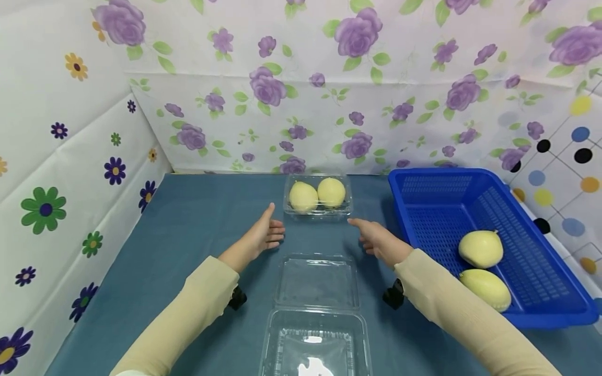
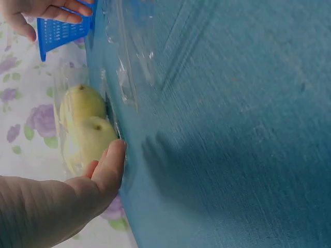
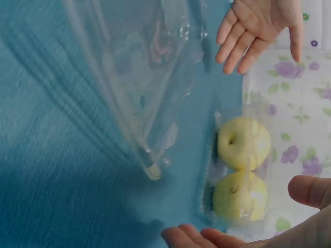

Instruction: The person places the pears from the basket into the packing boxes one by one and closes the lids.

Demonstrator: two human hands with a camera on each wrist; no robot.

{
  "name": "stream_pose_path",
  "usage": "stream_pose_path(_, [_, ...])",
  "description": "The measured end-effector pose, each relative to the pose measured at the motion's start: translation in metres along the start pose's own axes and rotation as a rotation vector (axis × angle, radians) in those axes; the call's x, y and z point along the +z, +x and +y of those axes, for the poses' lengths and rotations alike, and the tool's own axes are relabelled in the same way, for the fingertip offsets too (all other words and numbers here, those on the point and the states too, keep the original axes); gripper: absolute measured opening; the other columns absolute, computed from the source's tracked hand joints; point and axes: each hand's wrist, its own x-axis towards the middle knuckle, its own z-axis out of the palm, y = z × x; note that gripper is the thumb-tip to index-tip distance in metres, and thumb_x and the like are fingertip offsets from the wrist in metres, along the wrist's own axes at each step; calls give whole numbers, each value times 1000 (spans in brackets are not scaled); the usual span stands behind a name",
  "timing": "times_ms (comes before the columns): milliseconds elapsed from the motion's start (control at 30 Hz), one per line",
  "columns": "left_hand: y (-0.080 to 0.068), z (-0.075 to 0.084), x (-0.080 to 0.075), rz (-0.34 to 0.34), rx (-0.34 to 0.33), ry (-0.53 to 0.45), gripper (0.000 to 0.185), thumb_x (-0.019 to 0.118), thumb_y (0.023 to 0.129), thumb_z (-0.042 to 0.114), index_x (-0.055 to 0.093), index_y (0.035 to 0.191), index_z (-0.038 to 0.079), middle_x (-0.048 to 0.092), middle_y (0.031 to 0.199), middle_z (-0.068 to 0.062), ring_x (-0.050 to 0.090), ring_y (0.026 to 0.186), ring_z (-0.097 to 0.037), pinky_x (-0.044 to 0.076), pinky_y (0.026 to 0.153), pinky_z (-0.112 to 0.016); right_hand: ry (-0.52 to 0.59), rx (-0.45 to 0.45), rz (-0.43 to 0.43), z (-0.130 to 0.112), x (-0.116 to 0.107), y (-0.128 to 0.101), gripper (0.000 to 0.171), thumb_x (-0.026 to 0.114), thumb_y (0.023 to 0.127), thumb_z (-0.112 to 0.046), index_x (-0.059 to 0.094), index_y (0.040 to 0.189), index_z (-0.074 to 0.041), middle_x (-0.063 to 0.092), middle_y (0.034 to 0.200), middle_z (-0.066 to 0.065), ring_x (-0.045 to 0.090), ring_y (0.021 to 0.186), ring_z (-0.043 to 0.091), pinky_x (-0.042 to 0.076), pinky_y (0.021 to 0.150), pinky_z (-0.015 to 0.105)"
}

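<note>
My left hand hovers over the table with its fingers extended, left of and nearer than a clear plastic box. Inside that box sit two pale yellow pears, seen side by side under clear plastic. My right hand is held off the box's right front corner, thumb and fingers apart with nothing between them. In the right wrist view both pears show beyond the spread fingers. Between my forearms lies a second clear plastic box, its lid folded back flat toward the far side.
A blue plastic basket stands at the right, with two more yellow pears in it. The blue-grey table ends at a flowered back wall. Another flowered sheet rises along the left side.
</note>
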Motion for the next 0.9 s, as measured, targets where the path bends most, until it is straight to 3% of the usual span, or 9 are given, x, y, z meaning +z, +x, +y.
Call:
stream_pose_path(200, [-14,2,2,16,-14,18,83,17,98,62,32,142,-7,36,147,-25,34,136,-38,32,111,-48,36,-25,-31,-4,-3,-12,78,43,100,-41,-1,153,-4,5,156,28,11,143,44,18,116,51])
stream_pose_path(233, [-15,2,2,17,-21,22,83,17,98,61,31,142,-7,35,147,-25,34,137,-38,32,111,-48,37,-29,-30,-3,-4,-13,75,42,100,-40,4,153,-4,26,148,31,31,136,42,25,114,48])
stream_pose_path(300, [-18,3,3,22,-39,24,82,18,98,61,30,143,-7,34,148,-25,33,137,-38,32,111,-48,37,-39,-30,-2,-6,-16,68,42,100,-40,16,150,-2,56,106,25,58,95,30,40,98,39])
stream_pose_path(400, [-22,4,4,28,-58,26,82,19,99,61,28,144,-7,33,148,-25,31,138,-39,31,112,-48,35,-48,-31,1,-8,-19,37,42,100,-38,51,107,-3,29,53,0,24,48,13,32,64,28])
stream_pose_path(467, [-25,4,6,25,-66,27,82,20,99,60,27,144,-8,32,148,-25,31,138,-39,31,112,-48,27,-52,-29,3,-8,-23,39,43,100,-38,42,71,-12,16,51,-5,13,47,10,23,58,27])
stream_pose_path(567, [-31,3,8,12,-62,41,81,20,99,59,26,145,-8,31,149,-26,30,138,-40,30,112,-49,15,-57,-40,7,-9,-28,53,44,100,-37,23,56,-18,17,51,-5,14,47,9,22,56,26])
stream_pose_path(767, [-41,-1,11,-7,-55,76,81,19,100,58,26,144,-10,31,149,-27,30,138,-41,29,112,-49,-1,-46,-74,16,-7,-40,51,42,100,-38,20,60,-16,16,54,-5,15,49,10,27,63,28])
stream_pose_path(833, [-43,-3,10,-6,-62,82,82,19,100,58,26,144,-10,31,149,-27,29,138,-41,28,113,-50,-11,-37,-85,19,-6,-44,42,41,101,-39,33,71,-10,21,61,-3,18,53,11,41,78,32])
stream_pose_path(900, [-45,-5,9,2,-71,84,82,20,100,58,26,144,-11,31,148,-28,29,138,-41,28,113,-50,-19,-24,-81,22,-6,-47,39,41,100,-40,33,81,-8,22,67,-1,19,57,13,40,94,40])
